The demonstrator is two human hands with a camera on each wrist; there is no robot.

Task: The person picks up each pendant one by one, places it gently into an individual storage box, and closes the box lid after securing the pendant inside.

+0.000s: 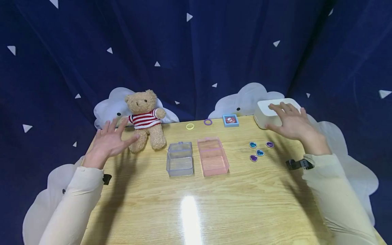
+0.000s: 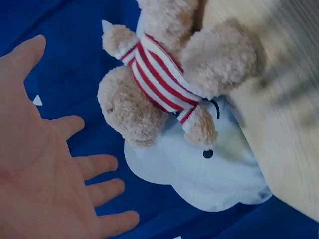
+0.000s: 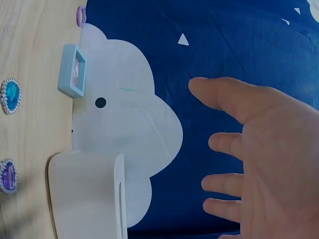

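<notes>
Hover the left hand [image 1: 106, 142] near the striped-shirted teddy bear [image 1: 143, 119] at back left of the wooden table [image 1: 153, 197] and the right hand [image 1: 291, 123] near the white box [image 1: 261, 116] at back right, with fingers spread and grasping nothing, clear of the rhinestone-edged gems [image 1: 260, 152].

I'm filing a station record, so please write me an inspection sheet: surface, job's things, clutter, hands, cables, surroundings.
Surface: pale wood-grain table, bright glare streak near the front.
Job's things: teddy bear in striped shirt, far left; white container, far right.
Clutter: clear box and pink box, lids open; two blue gems, two purple gems; yellow ring; purple ring; blue frame.
Hands: left hand raised near the bear, right hand near the container; both hold nothing.
Cables: nothing seen.
Surroundings: dark blue curtain with white triangles and cloud shapes.
</notes>
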